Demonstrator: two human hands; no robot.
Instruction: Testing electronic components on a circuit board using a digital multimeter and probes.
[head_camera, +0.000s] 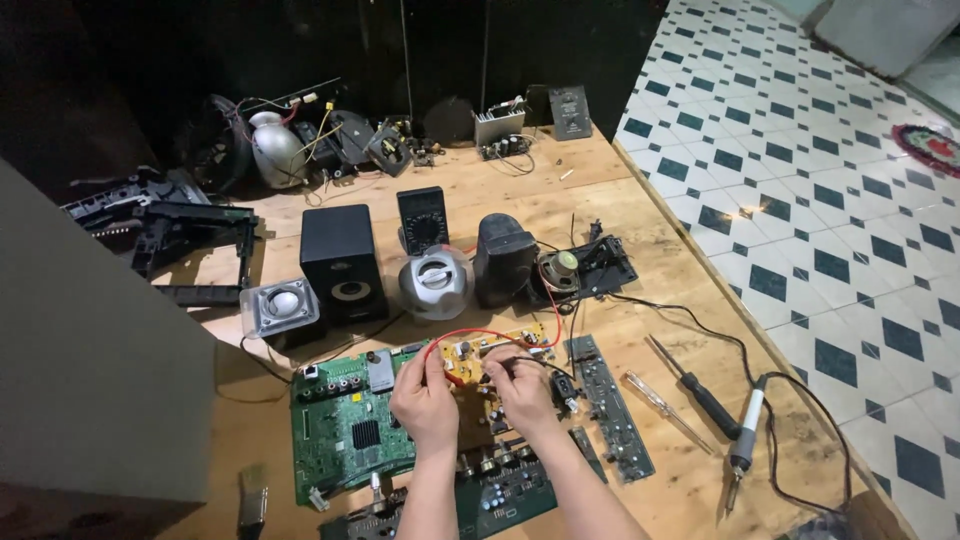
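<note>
One screen noted on the bench; we see no packages or signs.

We record a black multimeter (423, 219) standing tilted at mid-table, between the black speaker box (342, 262) and the dark rounded speaker (503, 258). Its small rectangular screen sits at the top, dark grey, above a round dial. We cannot make out any labels.

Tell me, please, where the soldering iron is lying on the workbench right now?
In the head view, the soldering iron lies near the bench's right edge, right of the black-handled screwdriver and well right of both hands.
</note>
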